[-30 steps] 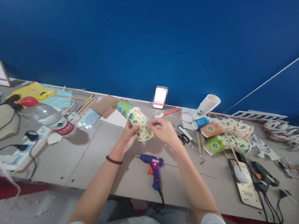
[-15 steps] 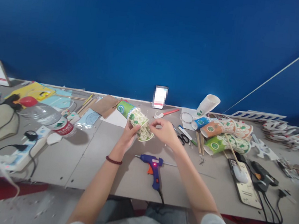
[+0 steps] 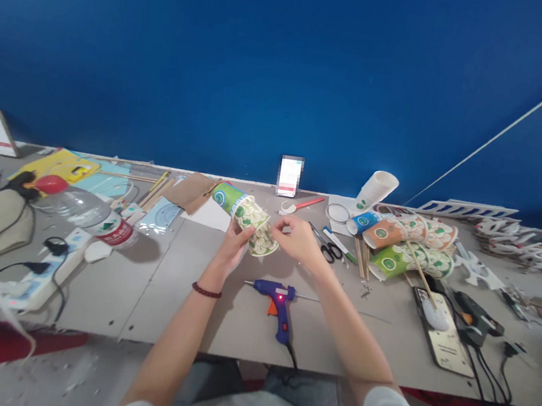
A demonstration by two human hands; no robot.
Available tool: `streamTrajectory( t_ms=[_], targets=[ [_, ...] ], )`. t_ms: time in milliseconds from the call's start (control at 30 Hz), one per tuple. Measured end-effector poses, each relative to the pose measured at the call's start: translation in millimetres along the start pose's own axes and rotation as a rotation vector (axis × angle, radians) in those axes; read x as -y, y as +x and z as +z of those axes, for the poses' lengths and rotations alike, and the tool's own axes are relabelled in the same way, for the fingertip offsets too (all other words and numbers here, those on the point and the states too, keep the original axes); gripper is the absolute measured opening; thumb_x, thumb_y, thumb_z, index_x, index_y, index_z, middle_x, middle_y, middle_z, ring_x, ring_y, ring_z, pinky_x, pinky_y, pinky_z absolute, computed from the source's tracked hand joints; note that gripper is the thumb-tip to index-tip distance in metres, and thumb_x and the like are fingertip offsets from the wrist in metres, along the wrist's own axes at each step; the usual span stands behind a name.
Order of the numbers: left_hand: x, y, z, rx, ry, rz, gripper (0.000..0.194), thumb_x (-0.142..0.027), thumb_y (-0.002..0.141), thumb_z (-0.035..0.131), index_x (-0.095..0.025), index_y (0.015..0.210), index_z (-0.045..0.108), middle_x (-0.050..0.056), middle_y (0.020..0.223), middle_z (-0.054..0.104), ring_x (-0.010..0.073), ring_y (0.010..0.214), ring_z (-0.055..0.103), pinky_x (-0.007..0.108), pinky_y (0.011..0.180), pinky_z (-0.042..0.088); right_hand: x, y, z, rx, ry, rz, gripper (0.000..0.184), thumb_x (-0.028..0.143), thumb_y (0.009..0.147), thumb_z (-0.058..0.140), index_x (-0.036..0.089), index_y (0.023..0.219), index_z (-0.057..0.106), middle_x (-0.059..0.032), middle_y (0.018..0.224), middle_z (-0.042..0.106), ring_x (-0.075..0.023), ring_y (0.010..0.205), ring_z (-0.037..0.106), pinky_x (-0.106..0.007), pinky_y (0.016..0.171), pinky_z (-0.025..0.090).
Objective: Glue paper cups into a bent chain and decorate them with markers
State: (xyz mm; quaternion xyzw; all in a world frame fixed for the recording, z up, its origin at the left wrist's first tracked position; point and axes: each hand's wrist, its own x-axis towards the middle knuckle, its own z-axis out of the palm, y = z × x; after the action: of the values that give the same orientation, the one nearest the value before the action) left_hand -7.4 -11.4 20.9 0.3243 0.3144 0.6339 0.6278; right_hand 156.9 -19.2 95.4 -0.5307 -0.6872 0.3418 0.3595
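Several green patterned paper cups (image 3: 250,216) are joined in a tilted row above the table. Around their lower side my left hand (image 3: 234,243) is closed, thumb on the front. At the right end of the row my right hand (image 3: 297,238) pinches with thumb and forefinger by the cup rim; whether anything small is between the fingertips is hidden. Below the hands a blue glue gun (image 3: 275,291) lies on its side, its red light on and a glue stick out of its back.
More joined paper cups (image 3: 409,238) and a nested stack of white cups (image 3: 376,190) stand at right. Scissors (image 3: 330,253) and wooden sticks (image 3: 361,258) lie nearer. A plastic bottle (image 3: 94,213) and a power strip (image 3: 49,277) are at left. A phone (image 3: 289,176) leans on the blue wall.
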Motion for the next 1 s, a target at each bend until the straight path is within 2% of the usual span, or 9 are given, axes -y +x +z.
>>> streamTrajectory(
  t_ms=[333, 600, 733, 867, 1000],
  targets=[
    [0.2, -0.6, 1.5, -0.017, -0.002, -0.02, 0.055, -0.027, 0.061, 0.084, -0.023, 0.111, 0.06, 0.005, 0.11, 0.068, 0.0232, 0.103, 0.063, 0.038, 0.095, 0.045, -1.7, 0.3, -0.9, -0.003, 0.011, -0.015, 0.008, 0.024, 0.072, 0.058, 0.019, 0.066, 0.06, -0.0016, 0.073, 0.067, -0.0159, 0.07, 0.062, -0.028, 0.066, 0.05],
    [0.8, -0.2, 0.9, -0.007, -0.016, -0.021, 0.061, -0.026, 0.061, 0.083, -0.026, 0.116, 0.058, 0.004, 0.108, 0.069, 0.0218, 0.101, 0.064, 0.037, 0.094, 0.046, -5.2, 1.1, 0.0, -0.005, -0.015, -0.03, 0.01, 0.026, 0.073, 0.058, 0.019, 0.066, 0.059, -0.0019, 0.074, 0.067, -0.0166, 0.071, 0.062, -0.03, 0.068, 0.05],
    [0.9, 0.3, -1.1, -0.001, -0.026, -0.042, 0.061, -0.029, 0.061, 0.082, -0.025, 0.117, 0.058, 0.004, 0.107, 0.069, 0.0223, 0.102, 0.064, 0.037, 0.094, 0.047, -3.2, 0.6, -1.9, 0.008, 0.043, -0.027, 0.009, 0.028, 0.073, 0.06, 0.019, 0.071, 0.061, -0.0025, 0.077, 0.067, -0.0168, 0.075, 0.062, -0.029, 0.068, 0.051],
    [-2.5, 0.0, -1.6, 0.044, -0.072, -0.087, 0.054, -0.034, 0.067, 0.077, -0.025, 0.117, 0.058, 0.005, 0.113, 0.068, 0.025, 0.11, 0.061, 0.04, 0.096, 0.047, 0.1, 0.5, -7.3, -0.068, 0.2, -0.072, 0.019, 0.029, 0.073, 0.063, 0.02, 0.089, 0.058, -0.0037, 0.09, 0.065, -0.0175, 0.088, 0.062, -0.027, 0.069, 0.052],
    [-9.3, -0.5, -0.1, 0.052, -0.189, -0.216, 0.05, -0.043, 0.072, 0.071, -0.019, 0.114, 0.06, 0.009, 0.112, 0.068, 0.0302, 0.115, 0.059, 0.045, 0.097, 0.046, 0.9, 1.9, -17.3, -0.145, 0.229, -0.114, 0.009, 0.028, 0.076, 0.06, 0.02, 0.078, 0.056, -0.0039, 0.091, 0.064, -0.0166, 0.087, 0.061, -0.029, 0.074, 0.052]
  ],
)
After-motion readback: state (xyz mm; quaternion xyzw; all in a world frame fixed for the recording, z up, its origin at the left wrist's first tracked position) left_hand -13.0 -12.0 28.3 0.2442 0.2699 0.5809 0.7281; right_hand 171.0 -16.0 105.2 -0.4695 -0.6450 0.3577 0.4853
